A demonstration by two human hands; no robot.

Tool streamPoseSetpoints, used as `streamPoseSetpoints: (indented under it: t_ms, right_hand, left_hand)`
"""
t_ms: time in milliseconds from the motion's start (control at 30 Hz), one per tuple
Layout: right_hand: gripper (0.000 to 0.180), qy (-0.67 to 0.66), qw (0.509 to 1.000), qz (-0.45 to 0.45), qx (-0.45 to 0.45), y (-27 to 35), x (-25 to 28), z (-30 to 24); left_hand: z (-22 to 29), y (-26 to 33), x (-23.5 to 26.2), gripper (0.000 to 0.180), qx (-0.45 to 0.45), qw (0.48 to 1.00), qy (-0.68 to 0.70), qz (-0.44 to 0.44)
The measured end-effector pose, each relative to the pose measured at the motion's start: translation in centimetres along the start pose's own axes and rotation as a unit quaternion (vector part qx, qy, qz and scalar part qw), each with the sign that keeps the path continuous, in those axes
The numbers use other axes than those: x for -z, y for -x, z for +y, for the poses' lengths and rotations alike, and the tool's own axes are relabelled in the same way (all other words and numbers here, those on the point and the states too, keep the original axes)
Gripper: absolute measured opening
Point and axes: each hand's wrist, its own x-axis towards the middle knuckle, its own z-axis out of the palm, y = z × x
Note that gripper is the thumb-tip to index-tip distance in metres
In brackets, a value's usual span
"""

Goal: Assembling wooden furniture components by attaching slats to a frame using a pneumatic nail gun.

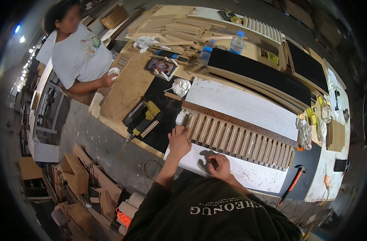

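Note:
A long wooden slatted panel point(239, 140) lies on a white board point(247, 106) on the workbench. My left hand point(178, 139) rests flat on the panel's left end, fingers spread over the first slats and next to a small white pad point(181, 117). My right hand point(219, 165) sits on the white board just in front of the panel's near edge. Its fingers are curled in and nothing shows in them.
Across the bench, another person point(81, 52) holds a white cloth point(113, 72). A yellow and black power tool point(145, 118), a white rag point(181, 86), two water bottles point(237, 41), black panels point(259, 72) and an orange-handled hammer point(292, 184) lie around. Cardboard scraps point(83, 180) cover the floor.

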Motion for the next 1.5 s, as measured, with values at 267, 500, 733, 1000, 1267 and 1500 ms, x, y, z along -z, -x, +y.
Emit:
streamPoseSetpoints:
  t_ms: [267, 500, 733, 1000, 1267, 1500]
  right_hand:
    - [0.024, 0.020, 1.000, -0.002, -0.013, 0.4, -0.2, 0.4]
    - [0.025, 0.016, 1.000, -0.004, -0.008, 0.3, -0.4, 0.2]
    - [0.026, 0.031, 0.999, 0.000, -0.019, 0.5, -0.5, 0.4]
    - [0.028, 0.012, 0.999, 0.000, -0.037, 0.4, -0.6, 0.1]
    - [0.025, 0.019, 0.999, -0.009, -0.037, 0.3, -0.4, -0.2]
    - [0.027, 0.013, 1.000, -0.003, -0.027, 0.4, -0.2, 0.0]
  left_hand:
    - [-2.5, 1.4, 0.6, 0.072, 0.068, 0.993, 0.083, 0.053]
    - [-14.1, 4.8, -2.1, 0.038, 0.269, 0.894, 0.173, 0.316]
    - [-13.3, 5.2, -2.2, 0.039, 0.240, 0.920, 0.110, 0.290]
    - [-13.4, 4.9, -1.4, 0.028, 0.133, 0.961, 0.100, 0.219]
    - [-3.6, 2.8, -1.2, 0.025, 0.035, 0.955, 0.226, 0.187]
    - [-4.0, 1.2, -2.5, 0.028, 0.003, 0.965, 0.178, 0.191]
